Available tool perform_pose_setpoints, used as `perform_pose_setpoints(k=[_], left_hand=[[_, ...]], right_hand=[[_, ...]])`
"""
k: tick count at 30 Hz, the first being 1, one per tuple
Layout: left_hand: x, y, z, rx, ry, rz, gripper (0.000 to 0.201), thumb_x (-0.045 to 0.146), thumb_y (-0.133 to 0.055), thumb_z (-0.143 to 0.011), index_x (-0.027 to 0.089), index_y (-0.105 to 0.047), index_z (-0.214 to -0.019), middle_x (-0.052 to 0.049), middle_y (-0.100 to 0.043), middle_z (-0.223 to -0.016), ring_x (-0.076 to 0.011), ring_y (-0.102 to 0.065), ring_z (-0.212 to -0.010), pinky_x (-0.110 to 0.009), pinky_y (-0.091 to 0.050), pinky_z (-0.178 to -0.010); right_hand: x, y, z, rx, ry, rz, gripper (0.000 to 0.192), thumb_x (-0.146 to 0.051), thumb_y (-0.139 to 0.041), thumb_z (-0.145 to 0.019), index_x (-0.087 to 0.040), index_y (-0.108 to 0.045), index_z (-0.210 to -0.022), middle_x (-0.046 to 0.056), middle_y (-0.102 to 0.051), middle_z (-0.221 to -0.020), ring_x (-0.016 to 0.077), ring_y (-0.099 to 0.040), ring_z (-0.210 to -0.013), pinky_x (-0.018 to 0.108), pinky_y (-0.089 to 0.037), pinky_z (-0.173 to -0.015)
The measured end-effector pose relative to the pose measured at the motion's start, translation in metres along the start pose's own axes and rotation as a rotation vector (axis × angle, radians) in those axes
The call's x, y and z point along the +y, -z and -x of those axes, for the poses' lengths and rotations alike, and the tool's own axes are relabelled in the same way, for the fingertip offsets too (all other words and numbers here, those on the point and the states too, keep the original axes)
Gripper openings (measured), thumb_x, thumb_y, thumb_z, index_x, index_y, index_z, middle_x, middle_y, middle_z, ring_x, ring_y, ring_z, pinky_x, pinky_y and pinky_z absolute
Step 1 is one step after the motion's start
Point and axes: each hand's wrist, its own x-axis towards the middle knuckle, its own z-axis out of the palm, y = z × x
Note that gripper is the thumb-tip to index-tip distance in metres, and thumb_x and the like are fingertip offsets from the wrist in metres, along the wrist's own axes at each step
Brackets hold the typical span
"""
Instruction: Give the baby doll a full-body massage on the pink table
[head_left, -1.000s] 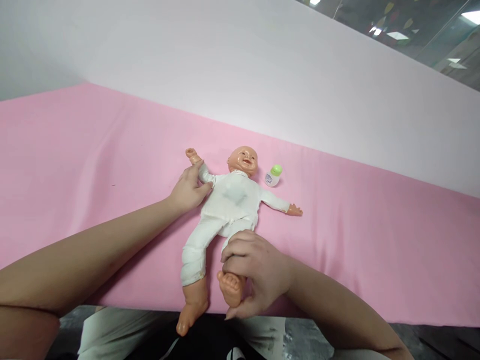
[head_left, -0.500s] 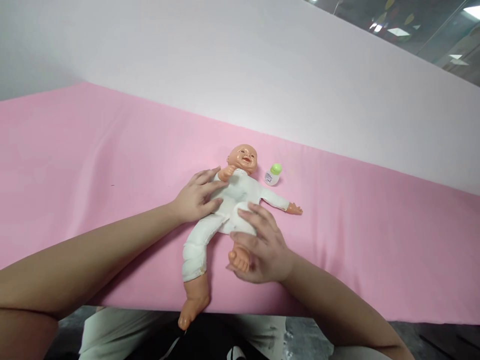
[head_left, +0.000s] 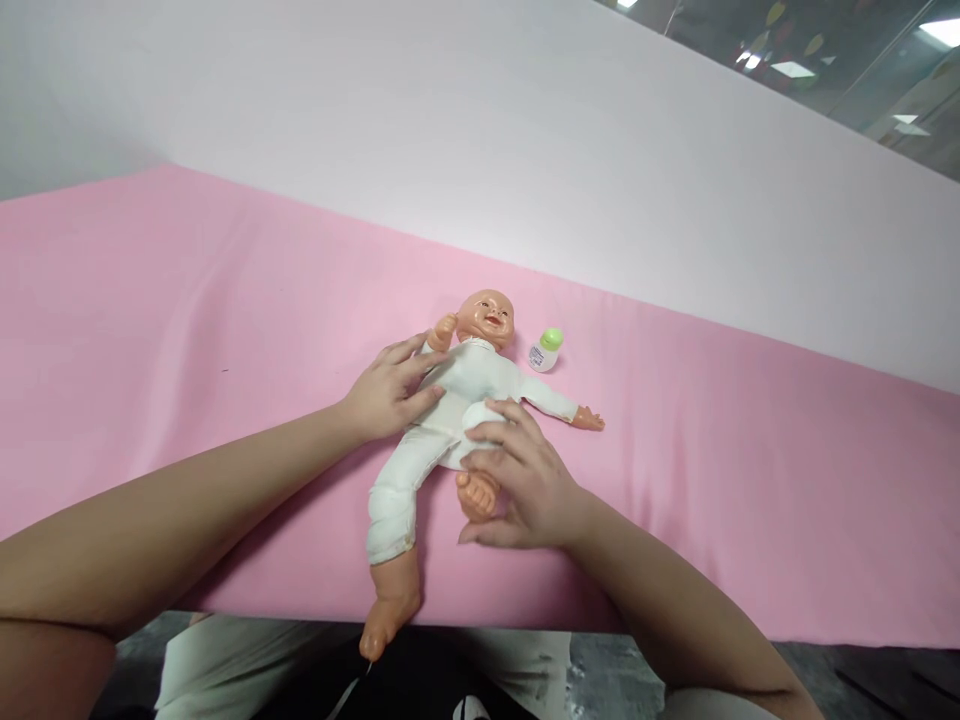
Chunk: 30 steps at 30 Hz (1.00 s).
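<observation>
Left hand (head_left: 382,395): fingers spread and flat, grip open, pressing the doll's (head_left: 457,400) near arm and shoulder against its chest; the doll's small fist is folded up beside its chin. Right hand (head_left: 525,485): fingers loosely curled over the bent knee and white trouser leg, thumb below the bare foot; a light cupping hold on that leg, not a tight clamp.

Judgement on handling: the limbs look jointed and the cloth body soft, so steady pressure from the flat palm on the torso, with the leg guided at the knee and not pulled by the foot, should keep the doll from sliding on the sheet.

Doll lies face up on the pink sheet (head_left: 187,330) covering the bench, near its front edge. Long axis runs diagonally: head away and to the right, straight leg toward the person, its foot overhanging the edge. Far arm stretched out to the right.

Small bottle with green cap (head_left: 547,350) lies just beside the head, apart from it. White wall (head_left: 450,130) behind.
</observation>
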Motion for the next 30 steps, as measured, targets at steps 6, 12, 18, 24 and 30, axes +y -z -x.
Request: perform_pose_setpoints(k=[6, 12, 18, 24, 30], left_hand=[[-0.023, 0.002, -0.009, 0.132, 0.293, 0.14, 0.083, 0.055, -0.063, -0.093, 0.024, -0.043, -0.167, -0.016, -0.051, -0.164, -0.0394, -0.053, -0.148, -0.06, -0.045, -0.124], [-0.031, 0.006, -0.019, 0.161, 0.53, 0.15, 0.088, 0.053, -0.065, -0.091, 0.025, -0.036, -0.17, -0.017, -0.059, -0.155, -0.0433, -0.058, -0.143, -0.065, -0.045, -0.121], [-0.025, 0.005, -0.011, 0.161, 0.322, 0.072, 0.09, 0.052, -0.064, -0.094, 0.021, -0.031, -0.172, -0.021, -0.044, -0.168, -0.0438, -0.04, -0.158, -0.068, -0.036, -0.126], [-0.005, 0.007, 0.002, 0.072, -0.061, -0.048, 0.074, 0.053, -0.06, -0.099, 0.026, -0.046, -0.166, -0.014, -0.036, -0.176, -0.0393, -0.033, -0.163, -0.062, -0.028, -0.134], [0.009, 0.01, 0.002, -0.166, -0.281, -0.08, 0.063, 0.052, -0.06, -0.1, 0.028, -0.059, -0.158, -0.01, -0.037, -0.177, -0.0358, -0.029, -0.166, -0.056, -0.02, -0.138]], right_hand=[[-0.025, -0.019, 0.003, -0.378, 0.143, -0.258, 0.068, -0.09, -0.073, -0.076, -0.023, -0.065, -0.083, 0.002, -0.068, -0.083, 0.0215, -0.061, -0.088, 0.042, -0.048, -0.092], [-0.024, -0.039, 0.014, -0.549, 0.17, -0.246, 0.061, -0.082, -0.068, -0.085, -0.021, -0.067, -0.091, 0.002, -0.067, -0.084, 0.0225, -0.059, -0.09, 0.044, -0.042, -0.095], [-0.031, -0.028, 0.006, -0.276, 0.169, -0.279, 0.055, -0.074, -0.074, -0.084, -0.021, -0.067, -0.097, 0.008, -0.073, -0.104, 0.0244, -0.067, -0.103, 0.045, -0.05, -0.1], [-0.027, -0.009, 0.006, 0.162, 0.046, 0.068, 0.047, -0.046, -0.081, -0.085, -0.029, -0.066, -0.126, 0.013, -0.066, -0.144, 0.0381, -0.058, -0.143, 0.063, -0.047, -0.12], [0.013, -0.013, 0.007, 0.129, -0.209, 0.064, 0.051, -0.035, -0.075, -0.088, -0.025, -0.062, -0.136, 0.019, -0.046, -0.167, 0.0435, -0.039, -0.161, 0.071, -0.042, -0.124]])
